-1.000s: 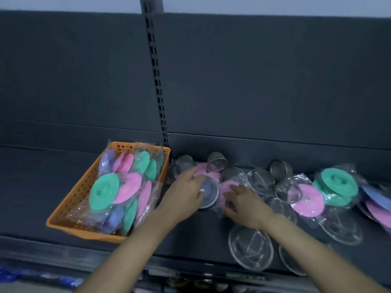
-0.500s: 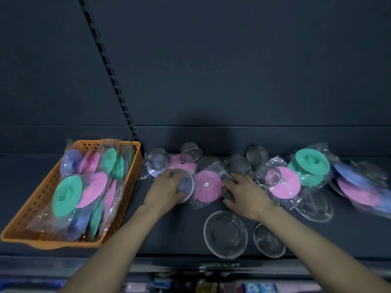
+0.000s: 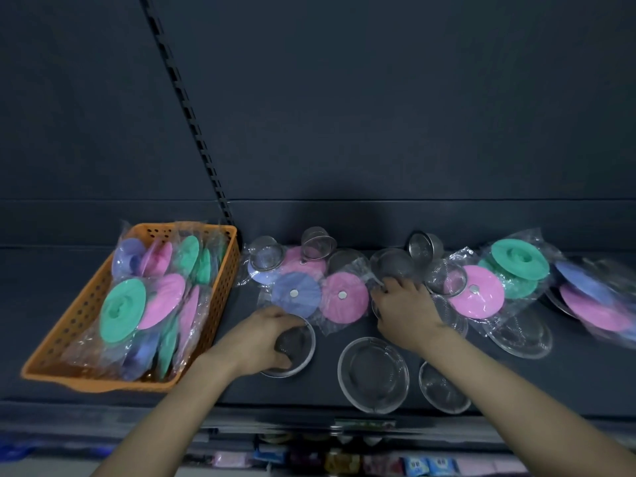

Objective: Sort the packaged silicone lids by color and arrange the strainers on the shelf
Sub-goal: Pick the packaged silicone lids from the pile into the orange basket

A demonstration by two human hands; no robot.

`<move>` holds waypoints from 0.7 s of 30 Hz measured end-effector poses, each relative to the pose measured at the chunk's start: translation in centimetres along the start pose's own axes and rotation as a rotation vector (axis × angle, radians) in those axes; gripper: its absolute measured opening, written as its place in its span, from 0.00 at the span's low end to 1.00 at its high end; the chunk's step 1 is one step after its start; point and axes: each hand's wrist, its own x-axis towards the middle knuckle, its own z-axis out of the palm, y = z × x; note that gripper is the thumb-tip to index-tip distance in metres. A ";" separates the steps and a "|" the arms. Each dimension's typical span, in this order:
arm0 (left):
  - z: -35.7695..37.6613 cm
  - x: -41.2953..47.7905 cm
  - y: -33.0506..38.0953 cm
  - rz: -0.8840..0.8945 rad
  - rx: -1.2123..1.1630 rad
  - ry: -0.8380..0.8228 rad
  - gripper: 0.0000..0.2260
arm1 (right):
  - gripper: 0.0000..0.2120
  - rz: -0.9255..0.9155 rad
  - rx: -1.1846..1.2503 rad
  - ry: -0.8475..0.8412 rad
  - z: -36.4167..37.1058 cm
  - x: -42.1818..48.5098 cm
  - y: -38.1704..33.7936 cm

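Nearest the shelf's front edge, at about five o'clock from the middle of the view, two round wire-mesh strainers sit rim-up: the larger strainer [image 3: 373, 373] and, just to its right, a smaller strainer [image 3: 444, 387]. At seven o'clock from the larger one, the left hand [image 3: 265, 339] curls over a third mesh strainer [image 3: 292, 344], fingers wrapped on its near rim and thumb side hidden, so it appears gripped and resting on the dark shelf board [image 3: 327, 342]. To finish well, it should probably be set flat in line with the two in front, rims apart so none tips. Further in, at one o'clock, the right hand [image 3: 406, 306] lies palm-down among loose strainers, fingers bent onto something at its tips; whether it has a firm hold I cannot tell. Between the hands lie a bagged purple silicone lid [image 3: 296, 294] and a bagged pink silicone lid [image 3: 344, 297], touching. More bagged lids, green [image 3: 519, 258] over pink [image 3: 476, 296], lie at three o'clock, unsorted. Far left, at nine o'clock, an orange plastic basket [image 3: 213, 304] holds mixed-colour bagged lids.
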 end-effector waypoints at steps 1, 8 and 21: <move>0.0 0.1 -0.1 -0.007 -0.035 0.011 0.29 | 0.25 -0.011 -0.044 0.001 0.0 0.1 -0.2; -0.3 2.7 -0.3 -0.187 -0.128 0.316 0.29 | 0.31 -0.179 -0.084 0.080 0.2 1.2 -2.1; -1.6 7.8 -2.0 -0.788 -1.199 0.826 0.19 | 0.23 -0.297 -0.034 0.065 0.5 4.8 -3.6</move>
